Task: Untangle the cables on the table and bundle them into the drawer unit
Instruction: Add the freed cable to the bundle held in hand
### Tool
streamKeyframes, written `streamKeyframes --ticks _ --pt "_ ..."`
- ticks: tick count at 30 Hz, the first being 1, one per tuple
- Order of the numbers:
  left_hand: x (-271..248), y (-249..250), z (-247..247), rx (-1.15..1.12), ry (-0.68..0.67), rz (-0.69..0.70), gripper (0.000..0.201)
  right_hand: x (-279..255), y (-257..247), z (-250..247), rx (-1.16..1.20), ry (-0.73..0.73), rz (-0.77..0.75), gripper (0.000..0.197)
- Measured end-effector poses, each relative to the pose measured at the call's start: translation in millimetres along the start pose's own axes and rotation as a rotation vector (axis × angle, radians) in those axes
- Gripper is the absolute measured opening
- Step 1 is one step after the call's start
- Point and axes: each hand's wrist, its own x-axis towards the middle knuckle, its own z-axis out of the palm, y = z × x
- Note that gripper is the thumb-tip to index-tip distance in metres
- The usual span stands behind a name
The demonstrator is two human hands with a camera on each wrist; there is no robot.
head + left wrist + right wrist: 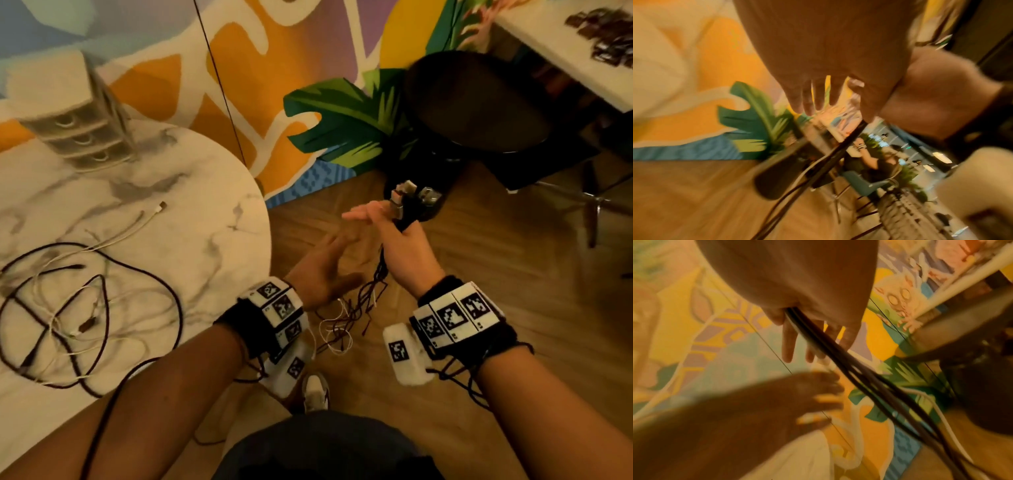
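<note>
My right hand [380, 221] is raised over the floor to the right of the table. Its thumb pinches a bundle of dark and white cables [363, 301] against the palm while the fingers stay straight. The plugs [411, 197] stick up above the thumb and the loose ends dangle below. In the right wrist view the cable bundle [859, 374] runs out from under the thumb. My left hand [327, 263] is blurred beside the bundle, fingers spread, holding nothing. More tangled cables [68, 308] lie on the marble table [212, 219]. The beige drawer unit [78, 113] stands at the table's far side, drawers closed.
A black chair [479, 102] stands just beyond my right hand. A white table [565, 41] with dark packets fills the top right. A thin black cord [219, 75] hangs along the painted wall. A shoe [315, 390] is on the wood floor below my hands.
</note>
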Motion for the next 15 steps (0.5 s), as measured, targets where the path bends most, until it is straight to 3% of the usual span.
streamKeyframes --ticks 1,3,7,10,12,13,15 --pt "7 16 -3 -0.064 -0.015 0.087 0.058 2 -3 -2 -0.020 -0.034 -0.016 0.030" --pt "20 47 -12 -0.117 -0.020 0.121 0.042 6 -12 -6 -0.086 -0.086 -0.044 0.031" --pt "35 85 -17 -0.610 -0.045 0.006 0.024 15 -33 -25 0.103 -0.123 -0.022 0.039" --pt "39 94 -22 -0.796 0.021 -0.109 0.013 11 -23 -36 0.311 -0.385 0.056 0.029" --pt "41 99 -34 -0.889 -0.030 -0.098 0.029 1 0 -30 0.166 -0.500 0.020 0.007" --pt "43 100 -41 -0.869 -0.034 -0.077 0.040 -1 14 -21 0.030 -0.476 -0.003 0.016" --pt "42 109 -47 -0.570 0.010 -0.063 0.053 0 36 2 -0.098 -0.318 -0.003 0.044"
